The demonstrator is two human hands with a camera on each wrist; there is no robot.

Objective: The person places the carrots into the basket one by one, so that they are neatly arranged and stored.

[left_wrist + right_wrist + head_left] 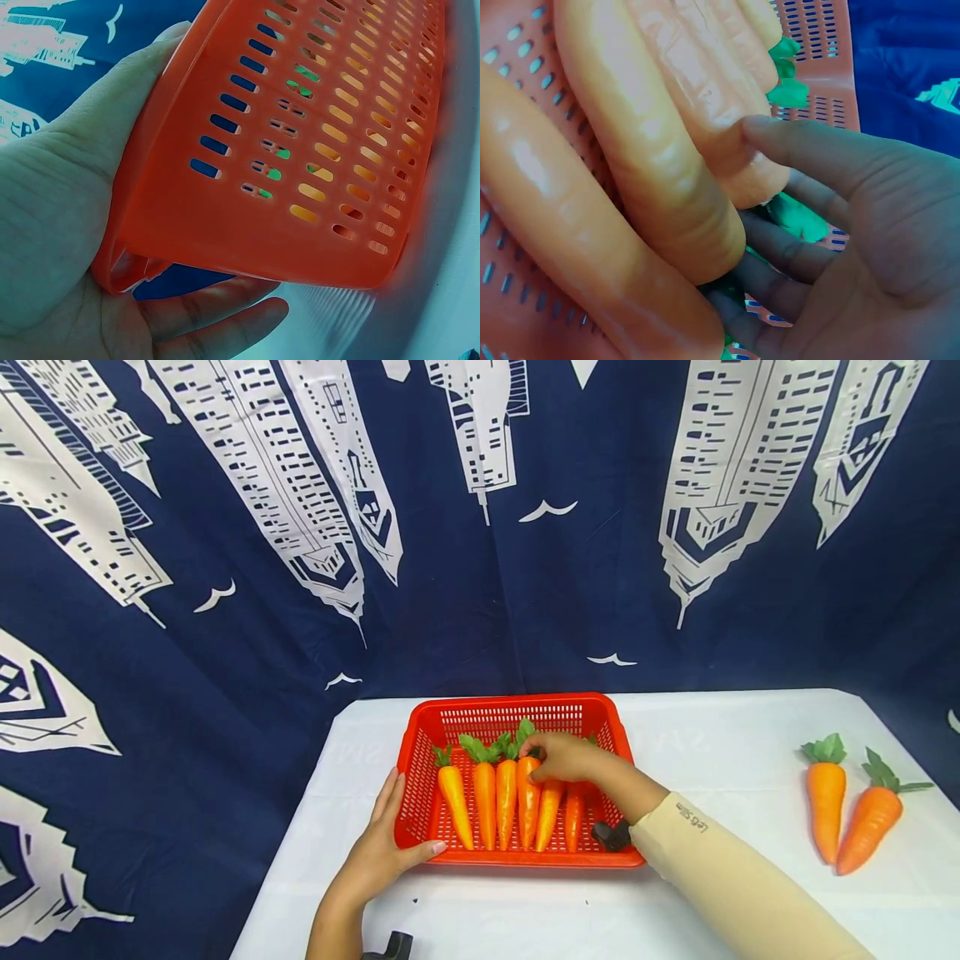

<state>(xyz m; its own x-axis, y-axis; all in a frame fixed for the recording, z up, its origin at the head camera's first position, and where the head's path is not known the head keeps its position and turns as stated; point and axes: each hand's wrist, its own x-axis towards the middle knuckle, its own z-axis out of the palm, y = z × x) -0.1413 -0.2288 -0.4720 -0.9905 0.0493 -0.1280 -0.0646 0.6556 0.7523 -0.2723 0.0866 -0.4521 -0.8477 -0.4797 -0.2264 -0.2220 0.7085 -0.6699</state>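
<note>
A red plastic basket [525,858] with slotted walls holds a row of several orange toy carrots [486,802] with green leafy tops. My left hand [382,852] holds the basket's near left corner, thumb along the front rim and fingers along the left side. In the left wrist view the left hand [67,210] spans the basket's rim [172,97]. Inside the basket, my right hand [562,756] pinches a carrot [528,802] near its leafy end. In the right wrist view the right hand's thumb presses that carrot [727,127], its other fingers around the stem end and partly hidden.
Two more carrots, one upright-lying [827,802] and one slanted [870,828], lie on the white table [720,752] to the right. A dark blue cloth [465,610] with white building prints hangs behind the table.
</note>
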